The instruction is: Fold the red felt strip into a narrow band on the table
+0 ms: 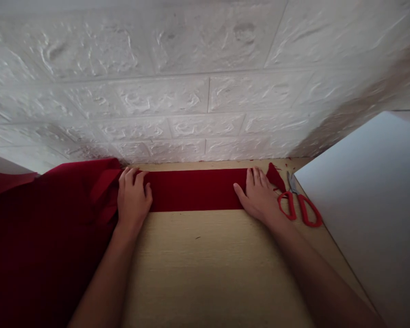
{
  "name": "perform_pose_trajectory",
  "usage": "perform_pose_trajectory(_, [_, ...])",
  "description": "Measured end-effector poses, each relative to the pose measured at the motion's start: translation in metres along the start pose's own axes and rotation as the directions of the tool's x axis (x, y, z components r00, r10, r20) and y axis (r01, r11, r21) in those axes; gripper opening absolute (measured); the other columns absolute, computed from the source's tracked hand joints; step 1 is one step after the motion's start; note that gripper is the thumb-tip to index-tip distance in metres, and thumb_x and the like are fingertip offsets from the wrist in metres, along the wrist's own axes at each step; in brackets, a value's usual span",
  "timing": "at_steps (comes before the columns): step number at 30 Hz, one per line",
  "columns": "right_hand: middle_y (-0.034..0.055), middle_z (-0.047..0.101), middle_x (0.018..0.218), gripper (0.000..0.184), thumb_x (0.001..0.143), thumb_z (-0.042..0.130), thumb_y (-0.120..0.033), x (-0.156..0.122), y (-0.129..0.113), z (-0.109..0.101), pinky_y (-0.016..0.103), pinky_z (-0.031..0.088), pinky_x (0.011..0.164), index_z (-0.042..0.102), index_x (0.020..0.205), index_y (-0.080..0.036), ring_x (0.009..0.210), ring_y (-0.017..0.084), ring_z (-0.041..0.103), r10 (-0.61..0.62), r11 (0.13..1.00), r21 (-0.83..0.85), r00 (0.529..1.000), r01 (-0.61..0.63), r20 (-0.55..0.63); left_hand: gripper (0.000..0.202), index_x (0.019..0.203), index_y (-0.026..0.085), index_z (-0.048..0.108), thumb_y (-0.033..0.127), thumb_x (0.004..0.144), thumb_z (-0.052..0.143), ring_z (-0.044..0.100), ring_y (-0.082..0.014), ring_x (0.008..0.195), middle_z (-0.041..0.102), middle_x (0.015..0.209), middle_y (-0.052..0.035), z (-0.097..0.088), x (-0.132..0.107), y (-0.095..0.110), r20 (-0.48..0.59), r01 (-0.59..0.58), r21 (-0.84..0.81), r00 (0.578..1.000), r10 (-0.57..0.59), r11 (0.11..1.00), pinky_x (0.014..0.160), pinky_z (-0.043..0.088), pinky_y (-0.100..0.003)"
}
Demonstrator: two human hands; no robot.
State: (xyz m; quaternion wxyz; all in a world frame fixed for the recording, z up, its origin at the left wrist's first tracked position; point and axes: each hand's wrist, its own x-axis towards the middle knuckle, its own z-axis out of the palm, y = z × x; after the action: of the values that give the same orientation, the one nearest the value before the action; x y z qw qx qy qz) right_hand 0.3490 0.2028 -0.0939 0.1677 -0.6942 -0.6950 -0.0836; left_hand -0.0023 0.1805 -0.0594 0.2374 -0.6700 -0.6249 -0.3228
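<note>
**Red cloth pressed flat on counter**

White embossed brick-pattern wall point(205, 82) backs a pale wooden counter point(208, 264). A large red cloth point(191, 189) covers the counter's left side and runs as a flat strip along the wall edge. A white panel point(372, 200) stands at right. The left hand point(132, 198) and right hand point(259, 196) lie open, palms down, pressing the strip, grasping nothing. Red-handled scissors point(298, 202) lie just beside the right hand.

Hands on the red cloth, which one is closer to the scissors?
The right hand; it lies flat on the red cloth just beside the red-handled scissors, while the left hand is farther away.
</note>
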Motion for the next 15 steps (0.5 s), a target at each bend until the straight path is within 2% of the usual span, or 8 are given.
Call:
perform_pose_trajectory(2, [0.0286,0.030,0.165,0.083,0.102,0.028,-0.056,0.000,0.000,0.000,0.052,0.026,0.126,0.033,0.157,0.006,0.156,0.037,0.028,0.003,1.000,0.005,1.000,-0.003,0.005,0.028,0.113,0.014,0.070,0.022,0.099,0.048,0.056,-0.0322,0.123,0.065,0.123,-0.0153,-0.010,-0.001,0.006,0.018,-0.123,0.003,0.992,0.123,0.992,0.108,0.051,-0.050])
perform_pose_trajectory(4, [0.0283,0.030,0.165,0.083,0.102,0.028,-0.056,0.000,0.000,-0.001,0.053,0.026,0.126,0.032,0.158,0.005,0.156,0.036,0.027,0.005,1.000,0.005,1.000,-0.005,0.012,0.025,0.105,0.018,0.072,0.022,0.100,0.048,0.062,-0.0257,0.103,0.070,0.107,-0.0094,-0.019,-0.005,0.015,0.117,-0.291,-0.056,0.948,0.296,0.955,0.094,0.055,-0.044])
perform_pose_trajectory(7, [0.0274,0.028,0.166,0.083,0.102,0.030,-0.054,0.000,-0.002,-0.005,0.052,0.024,0.127,0.031,0.158,0.006,0.157,0.036,0.026,0.014,1.000,-0.001,0.999,-0.014,0.039,0.022,0.102,0.020,0.072,0.027,0.101,0.051,0.064,-0.0206,0.094,0.073,0.101,-0.0045,-0.026,-0.014,0.031,0.285,-0.490,-0.219,0.795,0.535,0.844,0.084,0.055,-0.038])
perform_pose_trajectory(8, [0.0273,0.027,0.166,0.083,0.102,0.030,-0.054,0.000,-0.003,-0.007,0.052,0.024,0.127,0.030,0.159,0.006,0.157,0.036,0.025,0.018,1.000,-0.005,0.998,-0.018,0.053,0.023,0.103,0.020,0.072,0.029,0.102,0.051,0.065,-0.0202,0.094,0.073,0.102,-0.0042,-0.026,-0.017,0.036,0.315,-0.516,-0.250,0.756,0.573,0.819,0.083,0.056,-0.037])
perform_pose_trajectory(10, [0.0275,0.025,0.167,0.082,0.102,0.031,-0.052,0.000,-0.005,-0.011,0.052,0.023,0.127,0.029,0.159,0.007,0.158,0.036,0.023,0.033,0.999,-0.014,0.996,-0.032,0.085,0.025,0.104,0.019,0.072,0.030,0.102,0.050,0.066,-0.0204,0.094,0.073,0.104,-0.0047,-0.026,-0.020,0.041,0.352,-0.534,-0.263,0.723,0.595,0.804,0.081,0.056,-0.036])
perform_pose_trajectory(15, [0.0286,0.021,0.168,0.082,0.102,0.031,-0.050,-0.001,-0.010,-0.017,0.050,0.019,0.128,0.025,0.159,0.010,0.158,0.037,0.021,0.050,0.998,-0.030,0.990,-0.047,0.132,0.027,0.105,0.019,0.073,0.030,0.102,0.048,0.067,-0.0219,0.089,0.074,0.103,-0.0057,-0.024,-0.016,0.043,0.398,-0.548,-0.190,0.715,0.574,0.814,0.074,0.056,-0.035])
